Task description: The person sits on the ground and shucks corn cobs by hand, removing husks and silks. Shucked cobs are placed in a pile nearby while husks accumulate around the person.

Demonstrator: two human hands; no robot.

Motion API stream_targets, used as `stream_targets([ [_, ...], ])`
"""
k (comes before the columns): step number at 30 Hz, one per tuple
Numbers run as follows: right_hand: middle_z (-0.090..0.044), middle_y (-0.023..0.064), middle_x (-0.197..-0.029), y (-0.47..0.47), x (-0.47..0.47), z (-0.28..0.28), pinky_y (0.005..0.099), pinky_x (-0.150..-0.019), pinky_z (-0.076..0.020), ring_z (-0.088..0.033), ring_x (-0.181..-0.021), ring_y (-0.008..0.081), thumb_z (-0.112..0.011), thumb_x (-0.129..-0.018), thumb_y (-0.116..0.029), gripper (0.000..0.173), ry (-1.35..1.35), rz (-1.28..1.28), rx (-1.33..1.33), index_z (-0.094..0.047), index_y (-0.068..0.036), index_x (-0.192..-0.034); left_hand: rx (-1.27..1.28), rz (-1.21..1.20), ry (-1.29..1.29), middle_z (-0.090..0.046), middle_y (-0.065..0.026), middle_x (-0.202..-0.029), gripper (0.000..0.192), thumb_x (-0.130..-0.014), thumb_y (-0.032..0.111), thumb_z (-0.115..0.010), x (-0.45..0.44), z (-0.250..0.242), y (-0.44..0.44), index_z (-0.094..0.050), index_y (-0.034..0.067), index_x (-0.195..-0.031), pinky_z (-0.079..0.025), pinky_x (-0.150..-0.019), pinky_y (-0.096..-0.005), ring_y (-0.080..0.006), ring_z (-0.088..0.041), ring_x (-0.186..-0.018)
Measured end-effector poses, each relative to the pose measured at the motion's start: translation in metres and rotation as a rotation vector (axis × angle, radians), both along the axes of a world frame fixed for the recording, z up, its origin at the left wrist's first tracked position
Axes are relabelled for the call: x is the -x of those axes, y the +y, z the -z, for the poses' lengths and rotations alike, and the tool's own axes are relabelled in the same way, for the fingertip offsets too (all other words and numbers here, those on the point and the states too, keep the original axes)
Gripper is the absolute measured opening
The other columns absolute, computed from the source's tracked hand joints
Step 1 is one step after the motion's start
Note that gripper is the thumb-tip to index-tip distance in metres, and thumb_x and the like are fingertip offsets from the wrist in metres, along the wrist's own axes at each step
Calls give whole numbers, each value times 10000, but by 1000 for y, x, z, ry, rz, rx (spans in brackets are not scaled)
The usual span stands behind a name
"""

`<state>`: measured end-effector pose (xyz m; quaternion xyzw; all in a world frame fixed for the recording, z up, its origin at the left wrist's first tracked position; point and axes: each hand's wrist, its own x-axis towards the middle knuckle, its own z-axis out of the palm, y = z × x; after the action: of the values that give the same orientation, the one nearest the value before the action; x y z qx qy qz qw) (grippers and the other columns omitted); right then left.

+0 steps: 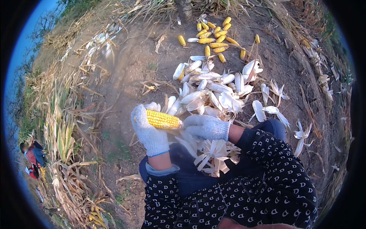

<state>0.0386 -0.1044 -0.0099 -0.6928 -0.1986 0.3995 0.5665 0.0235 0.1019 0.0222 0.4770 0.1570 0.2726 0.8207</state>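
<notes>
My left hand (150, 131), in a white knitted glove, grips a bare yellow ear of corn (163, 119) around its left end. The ear lies almost level above my lap, its rows of kernels showing. At its right end is my gloved right hand (207, 126), fingers curled around pale corn husk (187, 144) that hangs below them; the fingertips are partly hidden. Loose dry husks (214, 154) lie between my legs. Just beyond my hands spreads a pile of white husks and ears in husk (200, 97).
Several husked ears (206, 40) are scattered on the soil near the base of a trunk (184, 10). Dry corn stalks (63, 137) line the left side, with another person (34, 154) beyond them. More yellow ears (97, 217) lie at the lower left. Stray husks (301, 136) lie at right.
</notes>
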Motion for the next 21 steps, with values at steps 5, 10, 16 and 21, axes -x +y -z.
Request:
stream_targets([
  [5, -648, 119, -1254, 2, -5, -2, 362, -1006, -500, -623, -1129, 199, -532, -1048, -343, 466, -67, 163, -155, -552, -35, -1397, 111, 96, 64, -639, -95, -916, 330, -1039, 398, -537, 1, 7, -10, -572, 70, -1049, -541, -898, -456, -256, -640, -887],
  [10, -562, 130, -1367, 2, 5, -13, 331, -1037, -475, -557, -1212, 183, -640, -992, -403, 712, 94, 9, -324, -399, 19, -1512, 195, 255, 91, -663, -99, -929, 344, -1046, 400, -536, 1, 9, -26, -605, 65, -1014, -550, -829, -378, -237, -650, -876],
  [16, -644, 41, -1095, 9, 10, 12, 285, -772, -546, -626, -899, 115, -655, -980, -405, 554, 466, 212, -168, -548, -9, -1352, -280, -69, 75, -666, -122, -1164, 287, -1007, 228, -572, 0, -4, -14, -636, 40, -1214, -523, -931, -370, -221, -644, -1082],
  [21, -659, 6, -985, 10, 27, 64, 263, -631, -516, -614, -768, 117, -647, -987, -402, 355, 932, 413, -101, -646, -81, -1139, -138, 46, 28, -656, -127, -1202, 258, -1023, 226, -561, 3, -5, -11, -635, 51, -1198, -525, -972, -415, -260, -634, -1141],
])
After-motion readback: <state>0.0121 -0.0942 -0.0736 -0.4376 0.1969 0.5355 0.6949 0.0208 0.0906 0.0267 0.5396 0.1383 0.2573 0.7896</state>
